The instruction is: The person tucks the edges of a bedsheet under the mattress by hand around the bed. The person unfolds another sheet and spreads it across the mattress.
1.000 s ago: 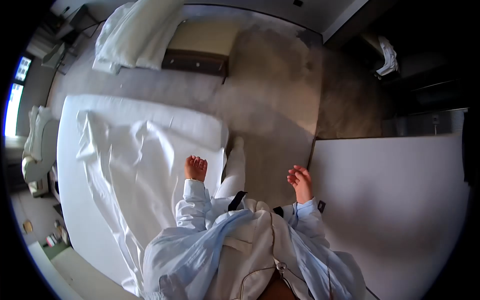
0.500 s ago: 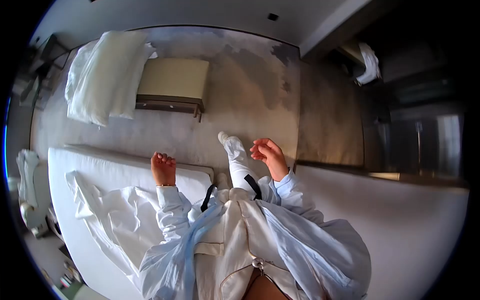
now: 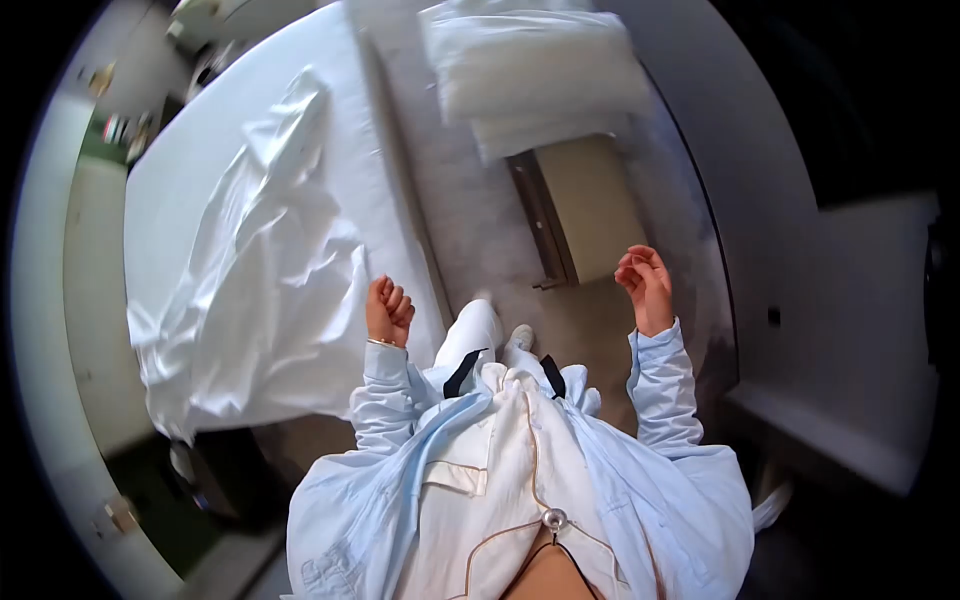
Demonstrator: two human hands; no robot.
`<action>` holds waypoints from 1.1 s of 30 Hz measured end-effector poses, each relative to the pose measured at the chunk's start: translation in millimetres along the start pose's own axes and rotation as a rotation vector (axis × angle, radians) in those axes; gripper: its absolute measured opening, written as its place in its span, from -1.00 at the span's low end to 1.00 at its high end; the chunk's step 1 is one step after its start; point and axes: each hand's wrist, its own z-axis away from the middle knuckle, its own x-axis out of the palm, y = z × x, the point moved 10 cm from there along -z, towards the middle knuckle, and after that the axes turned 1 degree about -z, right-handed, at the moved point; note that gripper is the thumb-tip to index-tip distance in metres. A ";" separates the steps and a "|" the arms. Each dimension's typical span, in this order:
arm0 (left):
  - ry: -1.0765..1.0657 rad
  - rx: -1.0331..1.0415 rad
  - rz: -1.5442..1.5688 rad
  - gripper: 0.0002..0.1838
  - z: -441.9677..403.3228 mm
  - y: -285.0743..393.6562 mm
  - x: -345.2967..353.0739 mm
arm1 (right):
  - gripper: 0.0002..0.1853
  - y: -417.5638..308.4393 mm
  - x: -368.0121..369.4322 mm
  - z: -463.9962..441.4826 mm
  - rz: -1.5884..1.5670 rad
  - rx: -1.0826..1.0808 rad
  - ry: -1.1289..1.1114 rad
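Observation:
My left hand (image 3: 389,311) is raised in front of me with its fingers curled into a loose fist, and nothing shows in it. Nearest to it, on the left, lies a rumpled white sheet (image 3: 270,270) spread over a white mattress (image 3: 345,110). Further right, my right hand (image 3: 647,290) is held up with its fingers loosely bent and apart, empty. Behind it in the view is a bench (image 3: 590,205) with a beige top and dark frame, which the hand does not appear to touch.
A thick white duvet (image 3: 540,75) is heaped over the bench's far end. Between mattress and bench runs the carpeted floor (image 3: 470,215). A grey wall (image 3: 700,120) rises at the right. Small items (image 3: 125,130) stand on a surface at the upper left.
The view has turned left, bringing the bench and duvet closer and swinging the mattress more upright along my left side. My feet have stepped. Both hands remain raised and empty.

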 end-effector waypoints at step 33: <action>0.300 0.263 0.036 -0.65 -431.5 384.6 103.5 | -0.72 -20.9 400.6 -627.5 0.050 0.208 -0.122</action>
